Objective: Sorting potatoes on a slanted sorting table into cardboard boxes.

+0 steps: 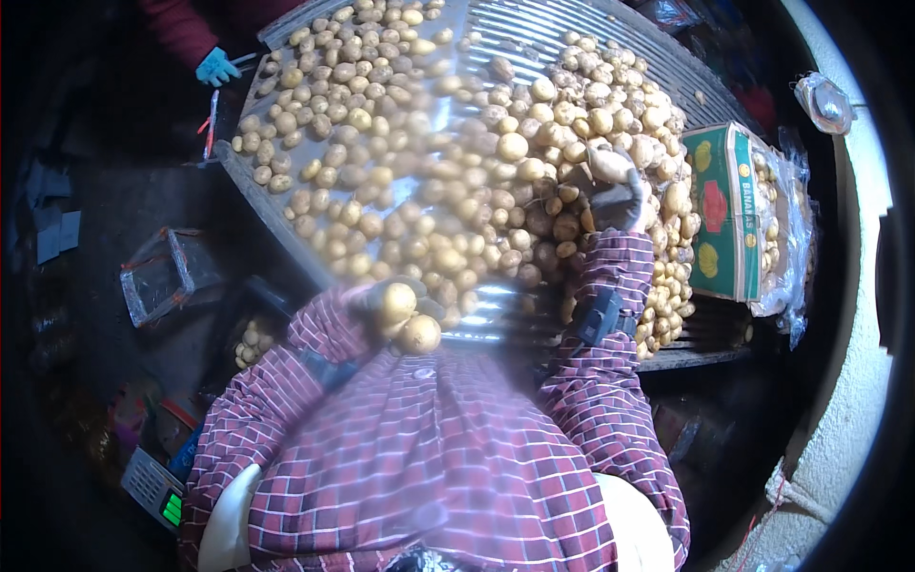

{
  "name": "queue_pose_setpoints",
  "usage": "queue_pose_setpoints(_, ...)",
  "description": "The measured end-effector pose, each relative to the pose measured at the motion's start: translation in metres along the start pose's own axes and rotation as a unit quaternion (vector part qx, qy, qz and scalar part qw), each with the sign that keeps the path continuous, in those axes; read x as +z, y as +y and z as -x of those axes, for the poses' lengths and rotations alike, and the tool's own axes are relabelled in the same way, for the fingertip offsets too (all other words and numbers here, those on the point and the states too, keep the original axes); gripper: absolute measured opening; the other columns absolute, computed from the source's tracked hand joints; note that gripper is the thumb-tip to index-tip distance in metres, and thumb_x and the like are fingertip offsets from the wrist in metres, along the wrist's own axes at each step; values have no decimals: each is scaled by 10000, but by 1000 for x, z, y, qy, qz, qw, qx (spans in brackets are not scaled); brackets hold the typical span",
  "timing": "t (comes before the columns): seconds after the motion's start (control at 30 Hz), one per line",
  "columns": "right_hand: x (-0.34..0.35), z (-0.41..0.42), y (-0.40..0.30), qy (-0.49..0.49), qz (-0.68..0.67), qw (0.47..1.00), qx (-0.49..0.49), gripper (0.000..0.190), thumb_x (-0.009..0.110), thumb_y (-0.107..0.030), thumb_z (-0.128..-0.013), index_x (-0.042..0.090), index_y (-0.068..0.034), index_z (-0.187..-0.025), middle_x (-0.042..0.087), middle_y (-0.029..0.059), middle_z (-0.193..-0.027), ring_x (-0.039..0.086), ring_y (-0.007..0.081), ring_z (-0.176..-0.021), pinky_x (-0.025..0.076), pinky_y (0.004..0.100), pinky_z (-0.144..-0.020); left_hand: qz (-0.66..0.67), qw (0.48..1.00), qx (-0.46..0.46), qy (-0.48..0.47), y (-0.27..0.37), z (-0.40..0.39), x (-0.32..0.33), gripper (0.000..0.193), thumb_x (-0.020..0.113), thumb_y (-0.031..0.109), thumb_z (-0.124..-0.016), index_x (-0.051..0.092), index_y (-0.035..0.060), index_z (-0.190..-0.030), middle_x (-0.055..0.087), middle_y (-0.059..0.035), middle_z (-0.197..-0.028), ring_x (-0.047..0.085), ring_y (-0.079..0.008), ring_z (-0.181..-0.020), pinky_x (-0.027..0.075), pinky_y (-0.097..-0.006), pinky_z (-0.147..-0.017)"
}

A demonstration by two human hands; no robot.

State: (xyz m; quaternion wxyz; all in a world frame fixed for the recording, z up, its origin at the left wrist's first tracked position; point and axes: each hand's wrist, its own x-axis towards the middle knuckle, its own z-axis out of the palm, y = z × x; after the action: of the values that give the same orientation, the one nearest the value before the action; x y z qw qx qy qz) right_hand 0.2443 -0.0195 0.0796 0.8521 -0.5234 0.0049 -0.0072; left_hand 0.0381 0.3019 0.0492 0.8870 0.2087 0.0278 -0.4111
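Close to my chest, my left hand (366, 300) holds potatoes (420, 334); two show plainly, and the hand itself is partly blurred. My right hand (616, 191), in a worn light-and-dark glove, reaches into the potato heap (557, 129) on the right of the ribbed metal sorting table (493, 311). Its fingers are mostly hidden among the potatoes, so whether it grips one cannot be told. Some potatoes near it look darker and soiled. More potatoes lie loosely spread over the table's left part.
A green banana carton (725, 211) with potatoes stands at the table's right edge. A co-worker's blue-gloved hand (216, 66) is at the far left corner. A taped frame-like object (161, 272), a digital scale (154, 486) and a pale wall ledge (851, 343) flank the area.
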Motion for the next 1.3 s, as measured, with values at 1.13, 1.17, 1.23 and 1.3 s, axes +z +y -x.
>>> queue_pose_setpoints(1.13,108,-49,98,-189,879,429,90,271,511,-181,-864,640,-114,-1094,651,121,-1096,604,234,-1067,454,405,-925,175,971,66,150,3,27,24,485,647,279,-849,499,-52,-1171,561,-236,-1110,592,-327,-982,531,-414,-788)
queue_pose_setpoints(1.17,101,-59,101,-184,868,454,84,283,563,-199,-823,650,-89,-1070,644,132,-1117,603,261,-1071,460,396,-914,196,969,82,126,2,29,27,471,644,271,-850,505,-51,-1164,566,-229,-1094,595,-320,-960,527,-408,-763)
queue_pose_setpoints(1.23,117,-54,82,-231,849,463,109,343,589,-236,-788,639,-55,-1075,644,138,-1119,603,301,-1059,475,395,-890,130,968,107,187,-21,52,-19,560,675,300,-805,489,9,-1245,529,-214,-1212,532,-344,-1116,432,-496,-963)
queue_pose_setpoints(1.3,47,-66,96,-141,658,739,29,500,668,-295,-734,602,-21,-1147,668,122,-1035,629,239,-967,487,339,-850,115,988,102,19,-22,55,-55,404,625,292,-842,553,44,-1153,549,-211,-1165,544,-336,-1073,445,-490,-931)
